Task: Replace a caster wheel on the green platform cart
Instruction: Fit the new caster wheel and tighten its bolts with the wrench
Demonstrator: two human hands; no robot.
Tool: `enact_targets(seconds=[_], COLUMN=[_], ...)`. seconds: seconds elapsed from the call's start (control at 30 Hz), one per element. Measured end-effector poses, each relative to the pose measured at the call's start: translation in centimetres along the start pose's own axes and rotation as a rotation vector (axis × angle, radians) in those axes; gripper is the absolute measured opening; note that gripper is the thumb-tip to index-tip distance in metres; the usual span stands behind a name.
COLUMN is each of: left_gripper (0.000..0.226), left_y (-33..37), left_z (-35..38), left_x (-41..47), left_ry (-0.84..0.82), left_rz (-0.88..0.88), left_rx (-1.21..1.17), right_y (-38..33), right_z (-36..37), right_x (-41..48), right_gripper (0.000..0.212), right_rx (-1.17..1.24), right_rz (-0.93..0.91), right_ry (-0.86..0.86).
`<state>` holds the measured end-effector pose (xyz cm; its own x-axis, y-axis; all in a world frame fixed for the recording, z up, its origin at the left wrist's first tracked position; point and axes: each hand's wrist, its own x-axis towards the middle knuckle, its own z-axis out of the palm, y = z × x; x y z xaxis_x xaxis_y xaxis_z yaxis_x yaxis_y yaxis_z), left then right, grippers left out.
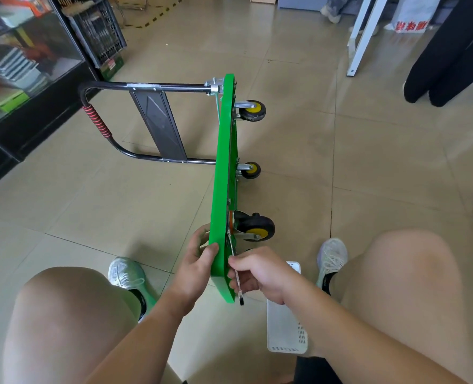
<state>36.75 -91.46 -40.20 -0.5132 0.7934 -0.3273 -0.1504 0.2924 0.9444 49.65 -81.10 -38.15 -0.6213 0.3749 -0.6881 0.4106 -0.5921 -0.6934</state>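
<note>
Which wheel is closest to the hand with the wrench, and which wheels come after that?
From the right hand holding the wrench:
1. Big wheel, just above the hand at the cart's near end.
2. Small middle wheel, farther up the green cart.
3. Far wheel, at the handle end.

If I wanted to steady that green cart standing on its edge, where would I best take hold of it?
Probably the near end of the green deck, where the left hand grips it. The board stands on edge, so its thin rim fits between thumb and fingers. Come from the smooth top face on the left; the casters, like the nearest caster, and the wrench in the right hand crowd the right side.
</note>
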Motion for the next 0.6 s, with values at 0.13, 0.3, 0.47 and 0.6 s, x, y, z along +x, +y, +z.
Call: enact_targets(seconds=[0.13, 0.3, 0.47, 0.6], left_gripper=[0.032, 0.045, 0.041, 0.039], left_y=[0.1, 0.3, 0.2, 0.0], left_z=[0.0, -0.2, -0.3, -0.3], left_x=[-0.1, -0.1, 0.0, 0.0], left_ry=[-0.005, -0.026, -0.028, -0.015], left_rz=[0.002, -0.01, -0.007, -0.001], left_rx=[-0.015, -0.022, -0.003, -0.006], right_y=[-2.3, -3.6, -2.2, 1.1], right_z=[1.0, 1.2, -0.1, -0.3], right_x=[-0.5, -0.8, -1.4, -1.5], right_gripper=[0.016, 0.02, 0.02, 0.013], right_rx=[0.115, 0.102, 0.02, -0.077], right_rz=[0.07, 0.095, 0.099, 0.073], right_ry=[-0.041, -0.017, 0.015, 0.092])
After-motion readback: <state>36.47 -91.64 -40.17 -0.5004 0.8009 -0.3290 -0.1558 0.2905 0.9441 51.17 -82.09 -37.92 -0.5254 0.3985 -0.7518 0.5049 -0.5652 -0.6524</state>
